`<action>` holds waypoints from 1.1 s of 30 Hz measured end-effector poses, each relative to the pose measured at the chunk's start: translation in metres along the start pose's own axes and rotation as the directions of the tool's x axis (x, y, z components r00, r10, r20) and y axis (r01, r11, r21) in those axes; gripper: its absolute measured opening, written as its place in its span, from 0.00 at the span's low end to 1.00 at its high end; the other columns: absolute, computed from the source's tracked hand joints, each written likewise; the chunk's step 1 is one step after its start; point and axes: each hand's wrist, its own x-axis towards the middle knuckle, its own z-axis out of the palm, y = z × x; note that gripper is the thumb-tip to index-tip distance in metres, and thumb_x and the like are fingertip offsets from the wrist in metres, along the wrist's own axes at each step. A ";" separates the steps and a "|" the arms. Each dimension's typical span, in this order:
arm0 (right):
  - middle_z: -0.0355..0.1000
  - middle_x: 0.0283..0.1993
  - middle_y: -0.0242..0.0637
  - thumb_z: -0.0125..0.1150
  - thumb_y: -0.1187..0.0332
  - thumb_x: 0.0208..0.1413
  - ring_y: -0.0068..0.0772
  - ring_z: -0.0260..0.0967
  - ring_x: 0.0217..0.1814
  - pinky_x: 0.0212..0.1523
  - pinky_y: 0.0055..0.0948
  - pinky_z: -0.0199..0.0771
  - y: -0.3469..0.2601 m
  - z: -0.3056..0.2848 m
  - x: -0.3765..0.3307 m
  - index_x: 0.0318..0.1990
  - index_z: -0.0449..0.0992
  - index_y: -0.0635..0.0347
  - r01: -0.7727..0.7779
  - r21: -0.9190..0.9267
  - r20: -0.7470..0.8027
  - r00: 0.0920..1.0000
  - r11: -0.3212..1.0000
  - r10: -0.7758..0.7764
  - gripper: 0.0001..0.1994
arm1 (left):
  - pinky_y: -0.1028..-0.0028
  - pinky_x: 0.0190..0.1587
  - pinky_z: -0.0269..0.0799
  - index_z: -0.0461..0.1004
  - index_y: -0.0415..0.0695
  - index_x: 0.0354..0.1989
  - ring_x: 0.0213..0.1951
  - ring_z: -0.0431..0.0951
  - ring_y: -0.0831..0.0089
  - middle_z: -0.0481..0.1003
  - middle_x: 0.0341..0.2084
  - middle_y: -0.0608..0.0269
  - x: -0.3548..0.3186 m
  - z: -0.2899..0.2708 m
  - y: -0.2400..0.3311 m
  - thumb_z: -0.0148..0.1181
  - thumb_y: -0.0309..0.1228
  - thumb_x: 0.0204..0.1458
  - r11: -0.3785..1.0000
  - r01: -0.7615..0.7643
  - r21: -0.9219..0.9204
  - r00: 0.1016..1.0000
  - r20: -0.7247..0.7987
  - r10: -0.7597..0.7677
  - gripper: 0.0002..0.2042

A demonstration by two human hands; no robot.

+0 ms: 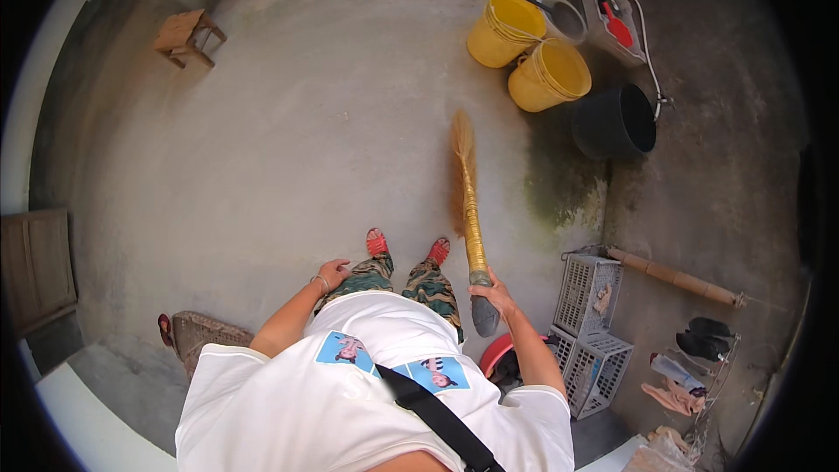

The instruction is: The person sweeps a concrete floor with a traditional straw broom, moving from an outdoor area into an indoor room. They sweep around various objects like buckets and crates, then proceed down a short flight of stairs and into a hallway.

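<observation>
My right hand is wrapped round the dark grey grip of a straw broom. Yellow binding covers the broom's middle, and its tan bristles point away from me, over the concrete floor. At my left thigh hangs my left hand, a bracelet at the wrist. It holds nothing, and its fingers are loosely apart next to my camouflage trousers.
Two yellow buckets and a black bucket stand far right by the wall. Grey plastic crates are near my right arm, beside a red basin. A wooden stool stands far left.
</observation>
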 end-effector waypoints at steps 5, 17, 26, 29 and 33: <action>0.66 0.29 0.35 0.62 0.73 0.33 0.27 0.65 0.23 0.20 0.26 0.67 -0.021 0.071 0.047 0.52 0.56 0.55 -0.057 -0.080 0.153 0.986 0.995 0.069 0.33 | 0.77 0.34 0.68 0.69 0.39 0.43 0.27 0.72 0.74 0.73 0.24 0.58 -0.024 0.003 -0.030 0.52 0.26 0.41 0.975 0.030 -0.222 0.993 -0.104 -0.054 0.17; 0.67 0.34 0.35 0.63 0.68 0.30 0.25 0.64 0.32 0.32 0.23 0.66 -0.128 0.229 0.109 0.60 0.47 0.57 0.134 -0.295 0.523 0.851 0.946 0.043 0.44 | 0.76 0.33 0.69 0.68 0.38 0.43 0.25 0.73 0.72 0.74 0.23 0.56 -0.081 -0.003 -0.068 0.49 0.26 0.41 0.938 0.218 -0.268 0.932 -0.229 -0.282 0.17; 0.67 0.32 0.37 0.62 0.72 0.30 0.26 0.66 0.29 0.31 0.24 0.68 -0.214 0.123 0.117 0.61 0.42 0.58 0.411 -0.464 0.234 0.911 0.785 -0.339 0.47 | 0.77 0.33 0.69 0.66 0.39 0.45 0.26 0.74 0.74 0.74 0.23 0.58 -0.014 -0.027 -0.014 0.48 0.26 0.43 0.894 0.175 -0.413 0.915 -0.267 -0.303 0.18; 0.65 0.26 0.35 0.60 0.77 0.34 0.26 0.64 0.18 0.19 0.25 0.68 -0.266 0.091 0.140 0.62 0.38 0.59 0.331 -0.363 0.135 0.944 0.871 -0.302 0.46 | 0.77 0.33 0.70 0.66 0.39 0.45 0.25 0.74 0.74 0.74 0.23 0.58 0.011 -0.035 0.006 0.48 0.26 0.43 0.878 0.131 -0.460 0.918 -0.279 -0.283 0.18; 0.64 0.25 0.33 0.60 0.77 0.33 0.27 0.63 0.19 0.19 0.27 0.67 -0.327 0.048 0.237 0.50 0.54 0.60 0.355 -0.319 0.001 0.927 0.879 -0.374 0.32 | 0.77 0.33 0.70 0.66 0.38 0.45 0.25 0.74 0.74 0.74 0.23 0.59 0.053 -0.053 0.019 0.49 0.25 0.43 0.879 0.171 -0.445 0.897 -0.298 -0.326 0.18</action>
